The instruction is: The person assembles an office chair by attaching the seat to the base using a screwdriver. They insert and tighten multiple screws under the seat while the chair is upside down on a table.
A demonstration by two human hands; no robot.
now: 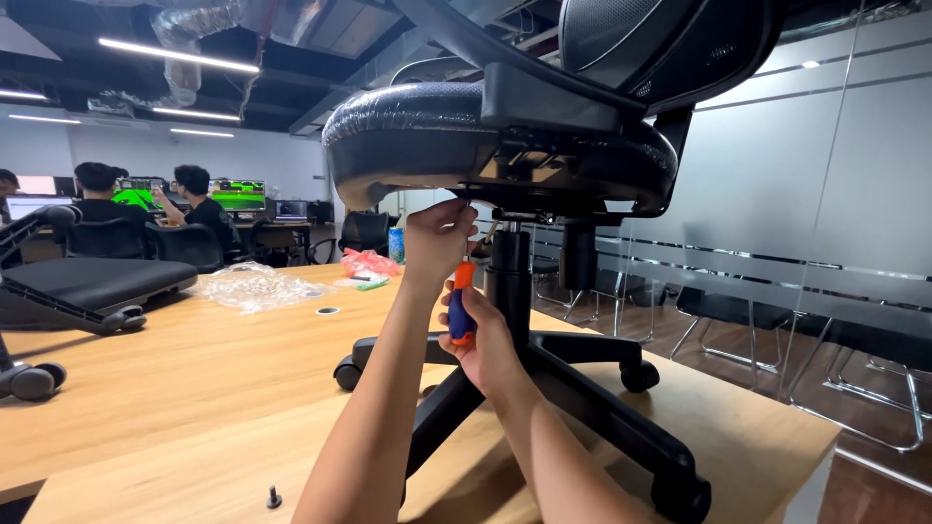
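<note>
R hand (482,342) fingers clenched on screwdriver (461,309) | L hand (437,238) fingers pinching shaft top, under chair seat (408,136)

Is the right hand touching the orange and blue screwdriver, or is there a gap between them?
Touching. In the head view, the right hand is wrapped around the handle of the screwdriver, with its fingers closed on it and no gap visible.
</note>
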